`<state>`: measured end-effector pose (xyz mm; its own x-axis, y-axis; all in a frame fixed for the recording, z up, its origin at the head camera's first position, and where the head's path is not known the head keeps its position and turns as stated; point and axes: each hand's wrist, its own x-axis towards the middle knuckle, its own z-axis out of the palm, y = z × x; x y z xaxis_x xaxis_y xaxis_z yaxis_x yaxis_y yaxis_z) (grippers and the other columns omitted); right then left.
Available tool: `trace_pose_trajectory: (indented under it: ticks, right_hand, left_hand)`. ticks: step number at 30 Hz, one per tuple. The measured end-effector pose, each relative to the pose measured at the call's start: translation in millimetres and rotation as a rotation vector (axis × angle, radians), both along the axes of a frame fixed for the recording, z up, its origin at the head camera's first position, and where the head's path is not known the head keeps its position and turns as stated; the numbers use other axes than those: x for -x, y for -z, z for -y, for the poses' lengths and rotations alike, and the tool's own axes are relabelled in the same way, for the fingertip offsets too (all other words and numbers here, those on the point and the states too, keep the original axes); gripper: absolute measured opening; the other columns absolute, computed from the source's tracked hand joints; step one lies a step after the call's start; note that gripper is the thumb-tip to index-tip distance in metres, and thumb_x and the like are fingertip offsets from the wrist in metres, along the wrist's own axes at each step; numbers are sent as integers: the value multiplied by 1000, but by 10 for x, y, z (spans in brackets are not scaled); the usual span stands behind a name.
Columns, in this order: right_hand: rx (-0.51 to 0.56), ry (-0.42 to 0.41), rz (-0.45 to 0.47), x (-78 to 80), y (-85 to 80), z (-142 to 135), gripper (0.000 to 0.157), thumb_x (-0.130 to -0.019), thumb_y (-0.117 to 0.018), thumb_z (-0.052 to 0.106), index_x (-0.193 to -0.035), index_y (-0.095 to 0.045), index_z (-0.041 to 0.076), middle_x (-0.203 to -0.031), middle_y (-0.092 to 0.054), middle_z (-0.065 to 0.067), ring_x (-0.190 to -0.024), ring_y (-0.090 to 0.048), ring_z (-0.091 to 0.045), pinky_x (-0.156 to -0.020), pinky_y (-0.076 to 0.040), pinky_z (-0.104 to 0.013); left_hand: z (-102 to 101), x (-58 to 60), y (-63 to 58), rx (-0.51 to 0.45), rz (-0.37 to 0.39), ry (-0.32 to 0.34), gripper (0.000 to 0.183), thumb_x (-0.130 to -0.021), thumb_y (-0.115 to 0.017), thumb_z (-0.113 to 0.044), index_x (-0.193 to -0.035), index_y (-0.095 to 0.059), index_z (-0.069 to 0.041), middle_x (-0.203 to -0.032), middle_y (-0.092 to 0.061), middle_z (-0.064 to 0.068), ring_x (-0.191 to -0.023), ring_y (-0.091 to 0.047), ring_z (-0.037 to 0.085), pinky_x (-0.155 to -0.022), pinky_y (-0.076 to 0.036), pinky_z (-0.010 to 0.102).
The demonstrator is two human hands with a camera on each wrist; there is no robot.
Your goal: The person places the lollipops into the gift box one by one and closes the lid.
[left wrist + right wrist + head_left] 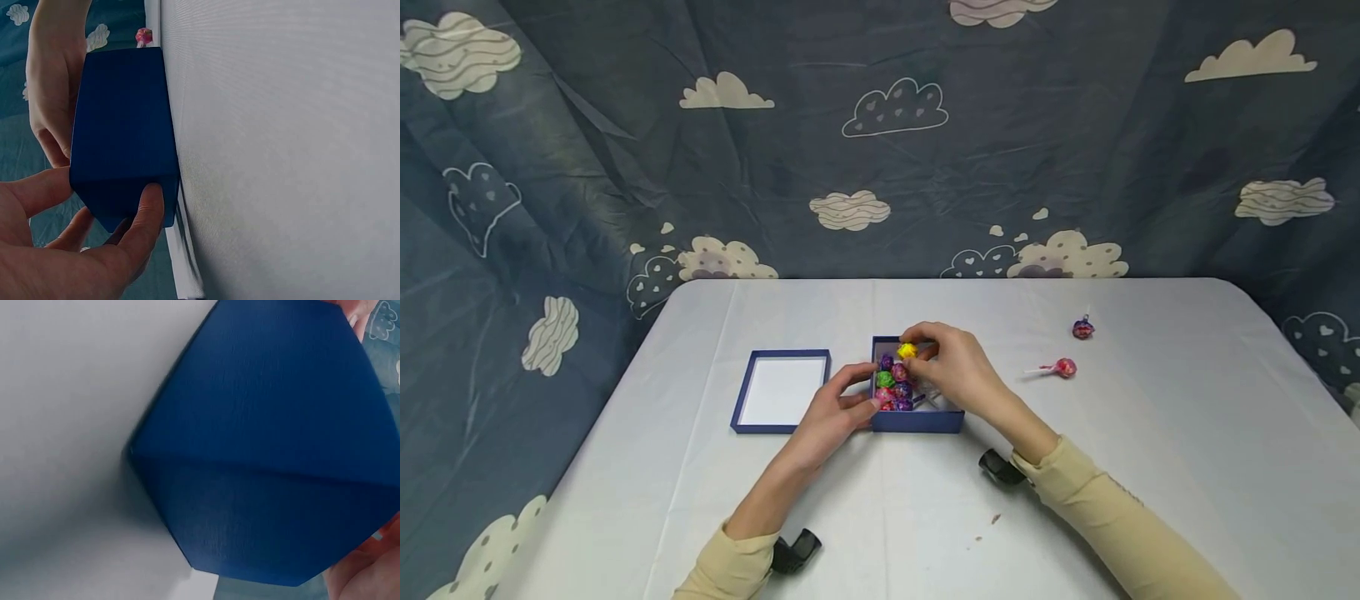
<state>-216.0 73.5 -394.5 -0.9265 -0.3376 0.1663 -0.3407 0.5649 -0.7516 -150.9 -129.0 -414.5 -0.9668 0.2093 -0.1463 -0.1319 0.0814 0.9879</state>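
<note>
A blue box [917,422] without its cover holds several wrapped lollipops [901,390] in purple, green, pink and red, heads bunched along its left side and white sticks toward the right. My left hand [833,417] grips the box's left side, thumb near the front corner; in the left wrist view its fingers [150,203] lie against the box wall [122,119]. Above the box's back part, my right hand [958,367] pinches a yellow lollipop [907,351] between thumb and fingers. Its stick is hidden. The right wrist view is mostly filled by the box's outside [262,412].
Left of the box lies its blue-rimmed lid [781,392], white inside facing up. To the right lie a pink lollipop [1064,367] and, farther back, a purple-red lollipop [1083,327]. Small brown flecks [996,518] dot the white tablecloth [1150,433] near the front. A cloud-patterned curtain [880,175] hangs behind.
</note>
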Motion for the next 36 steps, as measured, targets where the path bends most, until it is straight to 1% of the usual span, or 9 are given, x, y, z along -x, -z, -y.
trace_pose_trajectory:
  ticks: [4,9,15,19,21,24,26,30,36]
  right_hand:
    - [-55,-10,-19,45,3,5,27,-85,-73,7,-111,-70,10,-99,-68,0,-80,-62,-14,-72,-51,-33]
    - [-93,-27,-37,74,19,4,27,-85,-74,8,-112,-71,10,-98,-68,0,-81,-63,-14,-72,-52,-34]
    - [-154,-82,-56,73,32,-17,25,-87,-74,10,-112,-71,8,-97,-69,0,-81,-64,-14,-71,-52,-33]
    - [-228,-115,-101,73,35,-6,25,-87,-75,11,-112,-71,6,-99,-69,-2,-84,-65,-16,-73,-53,-35]
    - [-265,-120,-140,75,36,2,25,-87,-75,11,-111,-72,5,-101,-69,-4,-87,-65,-18,-75,-54,-37]
    - [-289,-120,-168,81,29,-4,25,-86,-76,10,-110,-72,5,-102,-69,-5,-88,-66,-20,-77,-54,-37]
    - [-290,-120,-168,95,27,-18,24,-86,-76,10,-109,-72,5,-100,-70,-5,-85,-65,-19,-76,-54,-36]
    - [-274,-124,-122,126,8,-39,22,-85,-77,9,-106,-73,7,-94,-70,-3,-80,-63,-15,-73,-54,-33]
    - [-306,-121,-90,143,-6,-50,20,-85,-76,8,-105,-74,6,-93,-71,-3,-81,-65,-14,-75,-54,-34]
  left_hand:
    - [1,1,4,1,-1,0,50,-95,-59,-3,-143,-47,-8,-148,-41,15,-124,-53,34,-90,-52,41]
    - [4,2,12,-2,-2,1,50,-95,-59,-3,-143,-47,-8,-148,-40,15,-125,-52,35,-91,-52,43]
    - [4,-4,9,4,-4,2,50,-95,-59,-3,-143,-47,-9,-148,-40,15,-124,-53,35,-90,-52,42]
    - [8,-7,8,14,-8,0,50,-95,-60,-4,-143,-48,-9,-147,-40,15,-123,-54,34,-90,-53,41]
    - [11,-8,9,17,-9,-1,50,-95,-60,-4,-143,-48,-10,-147,-41,15,-123,-54,34,-90,-53,41]
    - [13,-9,8,22,-8,-2,50,-95,-60,-4,-143,-48,-10,-147,-41,15,-122,-54,34,-89,-53,41]
    - [15,-7,7,21,-6,-1,50,-95,-60,-4,-143,-48,-10,-147,-41,15,-122,-55,34,-89,-53,41]
    - [17,0,7,16,-2,1,50,-95,-60,-4,-143,-48,-9,-147,-41,15,-122,-55,34,-89,-53,40]
    - [15,3,6,20,4,3,49,-96,-60,-5,-143,-48,-10,-147,-41,14,-124,-53,34,-91,-52,41]
